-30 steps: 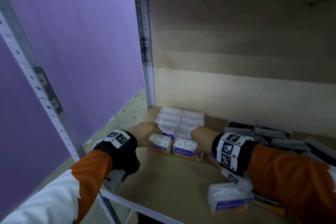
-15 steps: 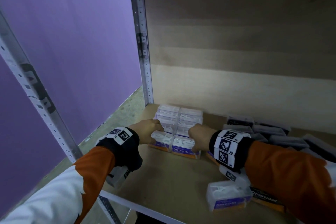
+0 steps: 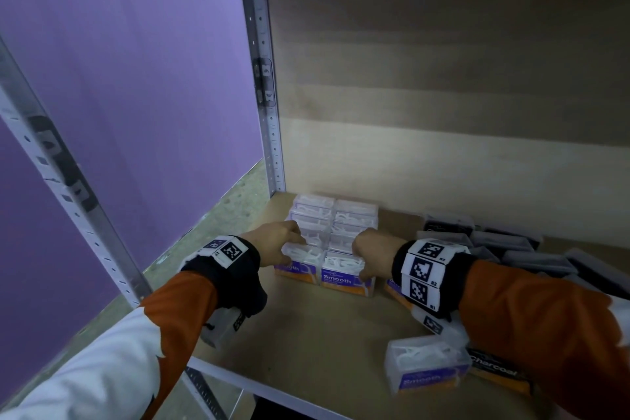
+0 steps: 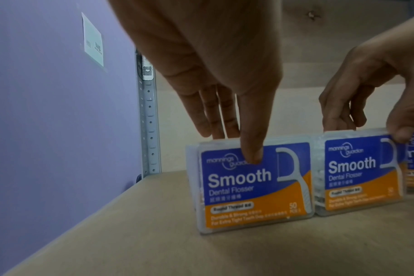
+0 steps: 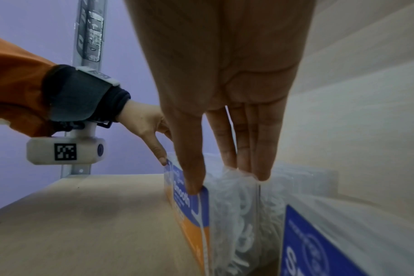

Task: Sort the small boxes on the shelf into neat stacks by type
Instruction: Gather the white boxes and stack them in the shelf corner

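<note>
Clear "Smooth" flosser boxes stand in two rows (image 3: 335, 218) at the shelf's back left. My left hand (image 3: 289, 242) pinches the front left Smooth box (image 3: 296, 264) from above. In the left wrist view its thumb lies on the blue label of that box (image 4: 253, 184) and its fingers reach behind. My right hand (image 3: 361, 259) pinches the front right Smooth box (image 3: 344, 276) the same way. In the right wrist view the thumb sits on the front and the fingers behind that box (image 5: 225, 214). Both boxes stand side by side on the shelf board (image 3: 324, 327).
A loose Smooth box (image 3: 426, 368) and a Charcoal box (image 3: 497, 373) lie near the front edge under my right forearm. Dark grey boxes (image 3: 504, 245) are scattered at the back right. A metal post (image 3: 269, 147) and a purple wall bound the left side.
Both hands keep pinching the two front boxes, which now sit closer to the rows behind them than before.
</note>
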`<state>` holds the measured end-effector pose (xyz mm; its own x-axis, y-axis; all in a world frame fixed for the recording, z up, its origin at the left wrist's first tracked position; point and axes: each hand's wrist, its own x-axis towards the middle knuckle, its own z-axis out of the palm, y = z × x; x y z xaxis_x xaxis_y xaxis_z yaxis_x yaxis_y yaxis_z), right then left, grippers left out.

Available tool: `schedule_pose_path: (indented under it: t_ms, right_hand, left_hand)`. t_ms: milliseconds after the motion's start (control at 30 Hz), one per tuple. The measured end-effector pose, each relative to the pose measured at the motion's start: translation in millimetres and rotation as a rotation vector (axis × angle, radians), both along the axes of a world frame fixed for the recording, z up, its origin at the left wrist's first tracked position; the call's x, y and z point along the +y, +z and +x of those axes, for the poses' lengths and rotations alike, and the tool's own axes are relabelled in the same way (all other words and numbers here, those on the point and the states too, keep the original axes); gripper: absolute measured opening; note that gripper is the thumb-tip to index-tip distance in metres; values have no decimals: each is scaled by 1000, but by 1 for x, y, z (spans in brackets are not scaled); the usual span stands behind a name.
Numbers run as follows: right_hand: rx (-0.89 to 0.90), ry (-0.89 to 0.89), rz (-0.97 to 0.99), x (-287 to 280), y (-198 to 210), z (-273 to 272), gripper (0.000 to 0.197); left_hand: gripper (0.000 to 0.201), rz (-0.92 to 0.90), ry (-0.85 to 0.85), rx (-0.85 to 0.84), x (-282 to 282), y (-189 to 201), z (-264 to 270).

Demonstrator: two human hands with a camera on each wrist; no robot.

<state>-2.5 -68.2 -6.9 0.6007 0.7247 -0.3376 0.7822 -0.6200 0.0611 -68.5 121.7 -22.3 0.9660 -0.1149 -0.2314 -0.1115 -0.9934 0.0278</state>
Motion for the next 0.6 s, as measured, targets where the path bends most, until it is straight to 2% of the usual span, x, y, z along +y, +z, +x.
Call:
schedule_pose_path:
  t_ms: [300,433,500,533,600]
  right_hand:
    - [-15,-7,-19,2,1,1,47]
    - [7,-30,-15,-2,4,2,26]
    - [-6,-36,-19,-5,8,2,41]
    - [-4,-36,-12,-7,10,2,40]
    - [-16,-36,-17,-11,14,4,20]
  left_hand:
    - [46,36,41,-2,2,-5,4]
    - [46,22,53,-13,2,-4,2]
    - [47,2,56,-18,1,-1,-1]
    - [47,-10,53,-21,0,1,-2]
    - [46,-38,33,-35,-5,5,-6]
